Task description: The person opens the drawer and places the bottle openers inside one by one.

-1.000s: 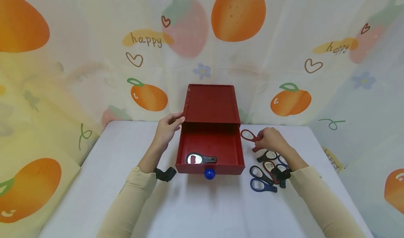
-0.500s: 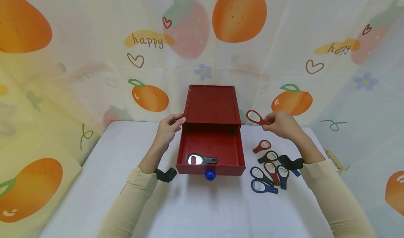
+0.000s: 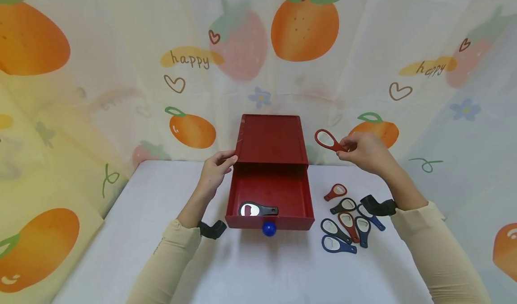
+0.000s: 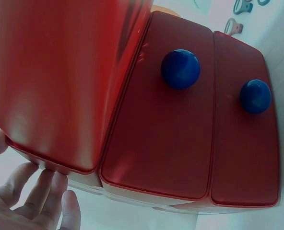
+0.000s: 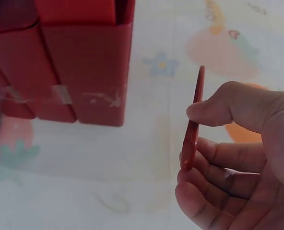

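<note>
My right hand (image 3: pixel 367 154) pinches a red magnifying glass (image 3: pixel 325 139) by its handle, raised to the right of the red drawer cabinet (image 3: pixel 271 139). In the right wrist view the magnifying glass (image 5: pixel 194 124) appears edge-on between thumb and fingers. My left hand (image 3: pixel 212 173) rests its fingertips against the cabinet's left side near the top; in the left wrist view these fingers (image 4: pixel 46 191) touch the side. The top drawer (image 3: pixel 269 223) is pulled out. Inside its front lies a black magnifying glass (image 3: pixel 264 210). Two lower drawers with blue knobs (image 4: pixel 180 69) are closed.
On the white table (image 3: pixel 278 272), several magnifying glasses lie right of the cabinet, among them a small red one (image 3: pixel 329 196), a black one (image 3: pixel 337 207) and a blue one (image 3: pixel 343 246). A fruit-print cloth (image 3: pixel 133 39) hangs behind the table.
My right hand has lifted the red magnifying glass from the table's right side and raised it above the others. My left hand stays at the cabinet.
</note>
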Available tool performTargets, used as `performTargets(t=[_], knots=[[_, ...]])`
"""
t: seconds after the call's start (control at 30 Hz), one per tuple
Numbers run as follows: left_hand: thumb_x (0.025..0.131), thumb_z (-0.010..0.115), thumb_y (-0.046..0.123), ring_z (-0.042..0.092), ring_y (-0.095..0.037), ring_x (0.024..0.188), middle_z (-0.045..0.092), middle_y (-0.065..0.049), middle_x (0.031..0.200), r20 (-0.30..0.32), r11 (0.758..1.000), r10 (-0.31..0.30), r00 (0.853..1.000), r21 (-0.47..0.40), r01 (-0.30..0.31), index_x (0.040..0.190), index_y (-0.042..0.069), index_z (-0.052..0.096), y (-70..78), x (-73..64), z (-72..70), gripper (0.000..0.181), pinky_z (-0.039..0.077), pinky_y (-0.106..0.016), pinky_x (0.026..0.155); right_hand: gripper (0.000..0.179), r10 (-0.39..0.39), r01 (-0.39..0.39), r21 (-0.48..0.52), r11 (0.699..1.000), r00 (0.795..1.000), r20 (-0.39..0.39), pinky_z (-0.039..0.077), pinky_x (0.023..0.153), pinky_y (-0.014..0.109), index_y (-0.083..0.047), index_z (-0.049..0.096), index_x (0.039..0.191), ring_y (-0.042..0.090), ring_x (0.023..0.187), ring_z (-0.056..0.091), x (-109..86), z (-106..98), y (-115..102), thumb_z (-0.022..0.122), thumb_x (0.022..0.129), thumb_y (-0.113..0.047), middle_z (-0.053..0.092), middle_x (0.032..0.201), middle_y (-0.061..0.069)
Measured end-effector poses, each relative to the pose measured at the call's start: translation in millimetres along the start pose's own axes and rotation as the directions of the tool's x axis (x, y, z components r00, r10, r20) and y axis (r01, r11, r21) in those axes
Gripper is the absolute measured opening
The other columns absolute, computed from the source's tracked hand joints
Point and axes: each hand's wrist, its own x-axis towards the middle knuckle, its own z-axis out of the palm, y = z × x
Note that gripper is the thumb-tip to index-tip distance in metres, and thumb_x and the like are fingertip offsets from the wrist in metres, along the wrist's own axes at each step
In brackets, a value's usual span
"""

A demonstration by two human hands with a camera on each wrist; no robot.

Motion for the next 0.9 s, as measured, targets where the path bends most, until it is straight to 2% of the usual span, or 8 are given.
performTargets(t=[0.17,0.33,0.73,0.9], knots=[[0.096,0.061,0.033,0.056,-0.029,0.122,0.059,-0.015,0.134,-0.004,1.000,0.003,1.000,0.004,-0.003,0.134,0.008,0.056,0.2,-0.6,0.9,0.046,0.048,-0.046,0.104,0.017,-0.048,0.047,-0.044,0.998,0.998,-0.027,0.046,0.065,0.030,0.000,0.073,0.092,0.024,0.076,0.061,-0.6,-1,-13,0.070,0.084,-0.015,0.070,0.082,0.012],[0.095,0.061,0.032,0.056,-0.029,0.121,0.059,-0.014,0.133,-0.005,1.000,0.005,1.000,-0.002,-0.005,0.133,0.008,0.057,1.1,-1.5,0.8,0.045,0.048,-0.046,0.104,0.017,-0.074,0.073,-0.046,0.996,0.997,-0.016,0.047,0.064,0.029,-0.001,0.073,0.093,0.023,0.076,0.061,-1.3,5,-27,0.071,0.084,-0.016,0.070,0.084,0.013],[0.096,0.061,0.032,0.056,-0.029,0.122,0.058,-0.015,0.134,-0.002,1.000,0.002,1.000,0.000,-0.002,0.134,0.007,0.056,0.5,-0.1,1.2,0.046,0.048,-0.046,0.104,0.014,-0.132,0.128,0.075,0.989,0.990,0.045,0.054,0.064,0.029,-0.003,0.073,0.093,0.018,0.074,0.060,-3.9,26,-56,0.073,0.083,-0.013,0.068,0.082,0.008],[0.096,0.061,0.032,0.055,-0.030,0.123,0.058,-0.016,0.134,0.003,1.000,0.003,1.000,-0.008,-0.003,0.135,0.007,0.056,0.9,0.2,1.3,0.047,0.045,-0.051,0.105,0.017,-0.132,0.123,0.116,0.986,0.989,0.071,0.057,0.066,0.030,-0.002,0.072,0.096,0.018,0.077,0.061,-7.0,37,-66,0.074,0.083,-0.013,0.069,0.084,0.008]])
